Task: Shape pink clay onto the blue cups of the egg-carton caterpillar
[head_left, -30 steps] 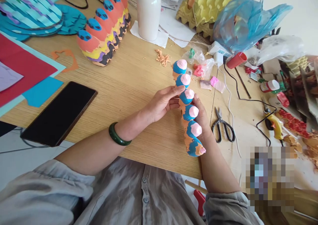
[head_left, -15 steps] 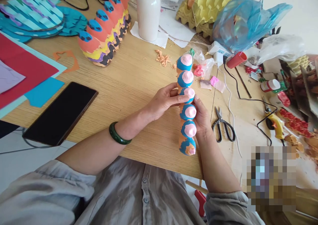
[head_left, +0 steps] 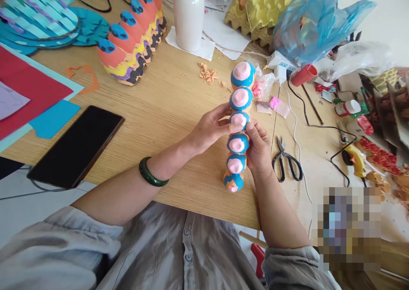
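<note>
Both hands hold an egg carton strip [head_left: 238, 143], a row of several orange bumps coated in blue with a pink blob on each top. My left hand [head_left: 212, 128] grips it from the left near the middle, its thumb on the third bump. On the other side my right hand [head_left: 258, 145] is closed on the strip, thumb against its edge. The lowest bump has a smaller pink patch and bare orange showing. Fingers under the strip are hidden. Black-handled scissors [head_left: 285, 160] lie just right of my right hand.
A phone [head_left: 76, 147] lies at left beside coloured paper [head_left: 41, 85]. Behind stand a painted egg carton caterpillar [head_left: 131, 38] and a white bottle [head_left: 189, 21]. Orange scraps [head_left: 207, 73], a blue plastic bag [head_left: 306, 30], a cable and a yellow tool [head_left: 356, 160] spread across the back and right.
The strip has tilted in my hands: its far end turned up toward me and slightly right, its near end shifted left. More of the pink tops now face the camera.
</note>
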A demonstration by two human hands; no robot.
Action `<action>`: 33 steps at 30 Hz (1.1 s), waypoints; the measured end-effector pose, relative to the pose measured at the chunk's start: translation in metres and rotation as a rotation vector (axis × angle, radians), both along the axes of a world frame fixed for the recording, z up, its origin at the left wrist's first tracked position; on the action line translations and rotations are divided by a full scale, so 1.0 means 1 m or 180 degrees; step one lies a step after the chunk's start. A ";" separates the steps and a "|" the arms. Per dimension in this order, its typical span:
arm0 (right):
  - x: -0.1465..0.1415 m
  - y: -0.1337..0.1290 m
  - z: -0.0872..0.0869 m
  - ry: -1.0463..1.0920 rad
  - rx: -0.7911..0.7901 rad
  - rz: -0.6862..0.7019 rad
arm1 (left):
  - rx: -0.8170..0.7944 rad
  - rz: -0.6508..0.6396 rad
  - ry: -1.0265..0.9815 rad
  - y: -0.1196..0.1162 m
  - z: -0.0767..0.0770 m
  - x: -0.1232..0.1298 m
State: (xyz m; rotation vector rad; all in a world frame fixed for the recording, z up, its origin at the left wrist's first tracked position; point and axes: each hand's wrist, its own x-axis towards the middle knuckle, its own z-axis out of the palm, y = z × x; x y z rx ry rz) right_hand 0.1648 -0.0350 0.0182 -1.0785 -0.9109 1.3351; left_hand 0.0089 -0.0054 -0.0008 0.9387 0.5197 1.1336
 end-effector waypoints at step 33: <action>0.000 -0.003 0.000 -0.0060 -0.0047 0.0147 | -0.0073 0.0309 -0.0017 -0.007 0.011 0.003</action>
